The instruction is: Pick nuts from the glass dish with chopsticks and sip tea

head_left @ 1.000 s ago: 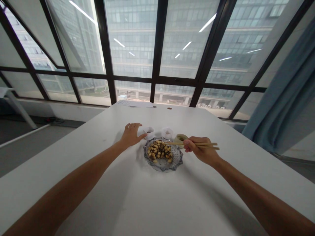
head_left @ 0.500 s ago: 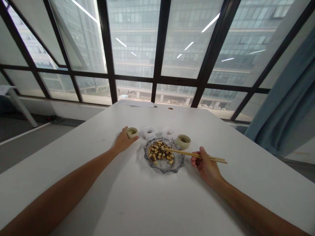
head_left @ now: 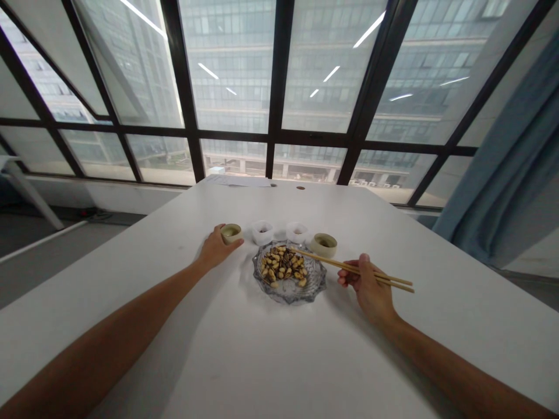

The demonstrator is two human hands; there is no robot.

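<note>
From where I stand in the rm, I see the L hand [head_left: 215,248] wrapped round the side of the L green cup [head_left: 232,235], w/ thumb in front and fingers behind. The cup looks upright on the white table [head_left: 244,361]. I think a light hold is enough here, b/c too much push could tip it. Next, L to R, come the L white dish [head_left: 262,234] and the R white dish [head_left: 297,234], both w/ small bits inside, too small to name. Just in front of them is the scalloped glass bowl [head_left: 313,287], w/ nuts and dark striped seeds [head_left: 282,265] mostly in its L part.

The chopsticks [head_left: 332,263] reach over the bowl's R rim, tips close together at the far edge of the pile; I can't tell if they pinch smth. For good control, tips should be level and come in low, w/o scattering pcs. The R green cup [head_left: 324,245] is just beyond the sticks. The R hand [head_left: 369,285] is closed on their rear half, and I'd advise a soft, steady pinch.
</note>
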